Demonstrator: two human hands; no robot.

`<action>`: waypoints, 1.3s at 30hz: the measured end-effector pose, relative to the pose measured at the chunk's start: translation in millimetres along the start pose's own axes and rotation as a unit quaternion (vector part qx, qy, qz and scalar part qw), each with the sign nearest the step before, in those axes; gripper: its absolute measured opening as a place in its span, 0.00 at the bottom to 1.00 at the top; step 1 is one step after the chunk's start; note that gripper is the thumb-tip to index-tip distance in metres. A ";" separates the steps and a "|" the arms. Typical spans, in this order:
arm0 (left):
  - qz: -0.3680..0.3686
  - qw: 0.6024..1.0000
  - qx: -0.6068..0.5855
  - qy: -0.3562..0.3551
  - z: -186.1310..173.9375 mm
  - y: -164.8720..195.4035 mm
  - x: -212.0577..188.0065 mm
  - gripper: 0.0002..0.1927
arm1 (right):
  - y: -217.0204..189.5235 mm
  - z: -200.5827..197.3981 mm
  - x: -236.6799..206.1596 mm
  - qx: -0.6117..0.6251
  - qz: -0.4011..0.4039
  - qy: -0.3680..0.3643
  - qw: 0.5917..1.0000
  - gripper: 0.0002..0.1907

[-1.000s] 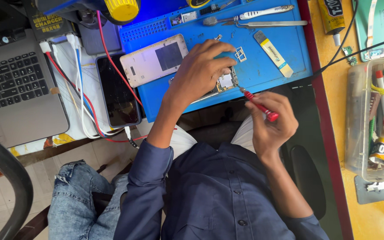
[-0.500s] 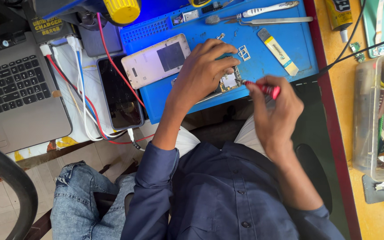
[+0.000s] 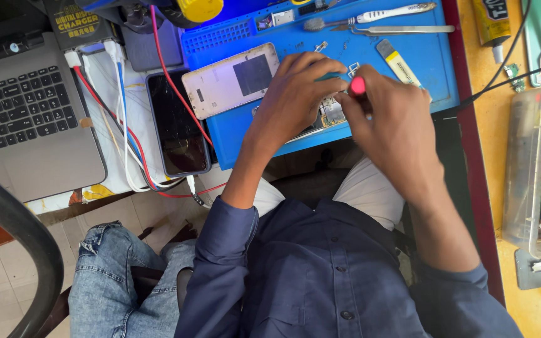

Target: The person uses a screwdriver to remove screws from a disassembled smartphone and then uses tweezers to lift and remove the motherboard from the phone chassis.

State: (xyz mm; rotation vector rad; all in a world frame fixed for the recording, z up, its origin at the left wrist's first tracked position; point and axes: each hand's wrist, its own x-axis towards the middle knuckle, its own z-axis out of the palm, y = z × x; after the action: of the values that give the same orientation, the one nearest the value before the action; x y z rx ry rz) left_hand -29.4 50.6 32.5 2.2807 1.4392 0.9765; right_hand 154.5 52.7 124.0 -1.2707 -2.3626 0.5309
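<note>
Hands hide most of the opened phone circuit board (image 3: 332, 114): left hand (image 3: 295, 94) presses it at nine o'clock, right hand (image 3: 391, 119) grips a red-capped screwdriver (image 3: 358, 86), tip unseen.

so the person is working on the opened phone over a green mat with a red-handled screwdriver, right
Not quite: the mat is blue, not green. The head view shows the right hand holding the red-handled screwdriver over the opened phone.

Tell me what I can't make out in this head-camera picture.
- The opened phone: mostly hidden under both hands; its small parts are too tiny to tell.
- The screwdriver: only its pink end shows; the right hand hides the tip.
- The clear plastic box: cut off by the right edge.
- The laptop: screen cut off at the top.
</note>
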 end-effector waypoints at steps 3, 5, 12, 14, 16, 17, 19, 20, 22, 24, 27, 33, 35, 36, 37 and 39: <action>-0.002 1.000 -0.010 0.010 1.3 2.3 -1.7 0.14 | 2.3 7.4 -22.9 0.054 0.034 0.073 0.995 0.10; -0.003 0.999 -0.028 0.017 1.8 3.1 -1.9 0.10 | 5.1 14.7 -39.6 0.094 0.037 0.127 0.987 0.08; -0.001 0.999 -0.026 0.020 2.6 4.1 -2.2 0.09 | 10.5 47.8 -95.0 0.204 0.029 0.224 0.953 0.06; -0.003 1.000 -0.023 0.018 1.6 3.8 -2.4 0.11 | 12.8 55.6 -100.8 0.226 0.036 0.223 0.948 0.07; -0.005 1.000 -0.023 0.015 0.7 4.4 -2.7 0.11 | 14.2 59.5 -103.0 0.237 0.041 0.227 0.944 0.07; -0.006 1.000 -0.022 0.015 0.4 4.3 -2.0 0.11 | 15.1 60.7 -102.2 0.236 0.041 0.233 0.943 0.07; -0.003 1.000 -0.021 0.013 -1.2 4.2 -2.7 0.12 | 15.0 61.2 -100.4 0.243 0.042 0.235 0.940 0.07; -0.001 1.000 -0.020 0.012 -1.7 4.0 -2.4 0.13 | 14.5 61.1 -98.9 0.249 0.043 0.234 0.939 0.07; -0.002 1.000 -0.020 0.014 -0.8 4.5 -1.3 0.12 | 13.0 59.7 -96.5 0.249 0.042 0.230 0.940 0.07; -0.003 1.000 -0.020 0.015 -0.9 4.6 -1.5 0.12 | 9.5 59.0 -94.5 0.239 0.041 0.225 0.944 0.06; -0.003 1.000 -0.019 0.014 -1.2 4.9 -2.4 0.12 | 3.6 58.3 -90.9 0.137 0.038 0.236 0.961 0.09; -0.002 1.000 -0.020 0.012 -1.4 5.2 -1.1 0.11 | -14.6 61.7 -89.2 -0.034 -0.022 0.186 0.982 0.11; -0.004 1.000 -0.019 0.012 -1.2 6.1 -1.5 0.11 | -19.0 66.3 -89.1 -0.044 -0.036 0.174 0.983 0.11; -0.003 1.000 -0.020 0.013 -1.3 6.0 -1.2 0.11 | -20.4 69.1 -88.8 -0.049 -0.043 0.169 0.983 0.11; -0.003 1.000 -0.020 0.013 -1.2 6.0 -0.9 0.11 | -20.9 71.9 -88.7 -0.060 -0.050 0.158 0.984 0.12; -0.001 1.000 -0.018 0.014 -2.1 5.8 -1.6 0.11 | -21.5 77.7 -89.6 -0.082 -0.063 0.135 0.985 0.14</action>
State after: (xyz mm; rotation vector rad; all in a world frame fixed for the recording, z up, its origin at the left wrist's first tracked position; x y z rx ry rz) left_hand -27.3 46.2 36.6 2.2483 1.4222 1.0285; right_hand 144.8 -44.9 54.1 -1.1678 -2.2729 0.1172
